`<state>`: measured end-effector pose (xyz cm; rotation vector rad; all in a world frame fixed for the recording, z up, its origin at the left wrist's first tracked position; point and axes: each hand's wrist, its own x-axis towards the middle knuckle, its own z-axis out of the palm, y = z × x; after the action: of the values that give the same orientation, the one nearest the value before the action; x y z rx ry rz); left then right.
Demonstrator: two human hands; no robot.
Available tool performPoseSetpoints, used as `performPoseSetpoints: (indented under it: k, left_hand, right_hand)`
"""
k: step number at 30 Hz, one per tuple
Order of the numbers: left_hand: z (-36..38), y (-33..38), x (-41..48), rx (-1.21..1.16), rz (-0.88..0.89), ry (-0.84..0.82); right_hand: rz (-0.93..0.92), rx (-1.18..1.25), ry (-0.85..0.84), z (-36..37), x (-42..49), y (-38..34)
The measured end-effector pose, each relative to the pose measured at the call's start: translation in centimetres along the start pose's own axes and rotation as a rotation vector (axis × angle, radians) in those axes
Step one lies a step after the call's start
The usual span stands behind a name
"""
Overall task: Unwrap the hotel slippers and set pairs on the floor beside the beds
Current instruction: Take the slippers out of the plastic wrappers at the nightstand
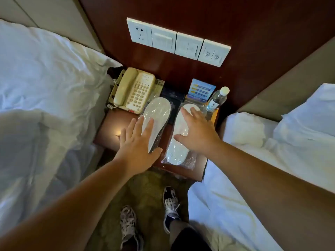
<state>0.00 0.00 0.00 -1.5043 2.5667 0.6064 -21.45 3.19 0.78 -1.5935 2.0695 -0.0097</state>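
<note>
Looking down through the head camera, I see my left hand (139,144) spread flat, fingers straight, over the left wrapped slippers (159,111), gripping nothing. My right hand (197,133) lies equally open on the right wrapped slippers (176,153) (contact looks likely, though I can't be sure). Both packs rest on the nightstand (112,127), beside the telephone (132,91).
</note>
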Motion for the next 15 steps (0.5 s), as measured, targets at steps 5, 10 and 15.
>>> performPoseSetpoints:
  k: [5,10,15]
  left_hand:
    - [4.8,-1.1,-1.0,-0.008,-0.04,-0.041]
    - [8.7,-2.1,-1.6,-0.048,-0.046,-0.038]
    - [12.0,-3.4,-1.7,-0.071,-0.072,0.027]
  right_hand:
    - [0.252,0.08,-0.051,5.4,0.3,1.4]
    - [0.431,0.211,-0.064,10.0,1.5,2.1]
    - [0.664,0.443,-0.02,13.5,3.0,2.4]
